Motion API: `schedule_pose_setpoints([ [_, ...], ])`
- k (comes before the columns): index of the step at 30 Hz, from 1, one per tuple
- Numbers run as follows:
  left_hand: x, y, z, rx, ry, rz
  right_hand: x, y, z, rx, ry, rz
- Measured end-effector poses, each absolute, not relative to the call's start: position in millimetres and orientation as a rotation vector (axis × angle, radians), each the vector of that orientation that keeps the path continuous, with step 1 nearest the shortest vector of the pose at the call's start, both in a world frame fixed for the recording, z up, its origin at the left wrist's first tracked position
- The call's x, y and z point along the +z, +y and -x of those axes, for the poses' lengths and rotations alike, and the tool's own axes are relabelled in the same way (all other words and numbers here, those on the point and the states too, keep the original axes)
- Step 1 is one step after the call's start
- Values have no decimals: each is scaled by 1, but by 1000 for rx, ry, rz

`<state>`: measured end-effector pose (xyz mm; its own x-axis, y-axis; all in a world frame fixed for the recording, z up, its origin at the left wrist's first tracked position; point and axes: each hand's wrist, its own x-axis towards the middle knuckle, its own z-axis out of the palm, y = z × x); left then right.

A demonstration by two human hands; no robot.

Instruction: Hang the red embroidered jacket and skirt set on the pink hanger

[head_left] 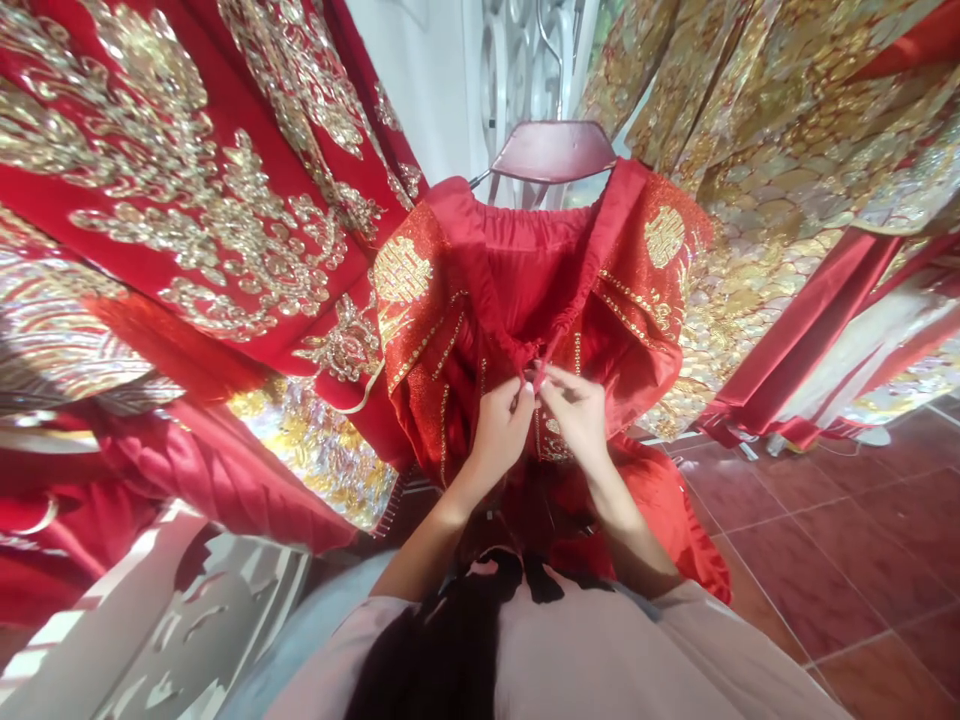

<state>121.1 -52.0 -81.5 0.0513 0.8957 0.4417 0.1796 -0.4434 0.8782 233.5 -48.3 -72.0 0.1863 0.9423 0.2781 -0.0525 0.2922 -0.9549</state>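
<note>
Fingers pinched on the thin red drawstring [534, 372] at the front waist of the one red gold-embroidered satin garment [525, 290] on its single dark wooden hanger [553, 150], left hand [501, 428] and right hand [579, 415] both closed on it: best kept close together, pulling evenly.

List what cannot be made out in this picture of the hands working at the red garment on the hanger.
- Fastening at the front of the red garment: head view, covered by the left hand and right hand.
- Whether the fingers pinch a tie or a button: too small to tell.
- Garment's lower hem: hidden behind the person's forearms and hair.
- Hook of the hanger: lost against the bright white grille behind.
</note>
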Motion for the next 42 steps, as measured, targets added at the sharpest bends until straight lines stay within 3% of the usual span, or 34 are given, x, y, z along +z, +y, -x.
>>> schedule_pose_setpoints([
  [3, -82, -50, -119, 1463, 1099, -1722, -57, -42, -226, 1301, -942, 744],
  [6, -83, -46, -116, 1453, 1107, -1717, -50, -43, -221, 1369, -860, 659],
  [18, -70, -36, -107, 1422, 927, -1682, -69, -49, -223, 1033, -1025, 812],
  [23, -69, -38, -109, 1367, 978, -1785, -75, -52, -233, 575, -1225, 1159],
  [27, -35, -39, -100, 1427, 989, -1914, -46, -51, -251, 225, -1196, 1183],
  [34, 60, -21, -72, 1656, 882, -2163, 35, -3, -300, 439, -1036, 672],
  [38, 70, 4, -27, 2032, 909, -1920, 39, 28, -341, 591, -676, 596],
  [42, 73, 1, -8, 1863, 799, -1556, 47, 31, -351, 1040, -320, 240],
])
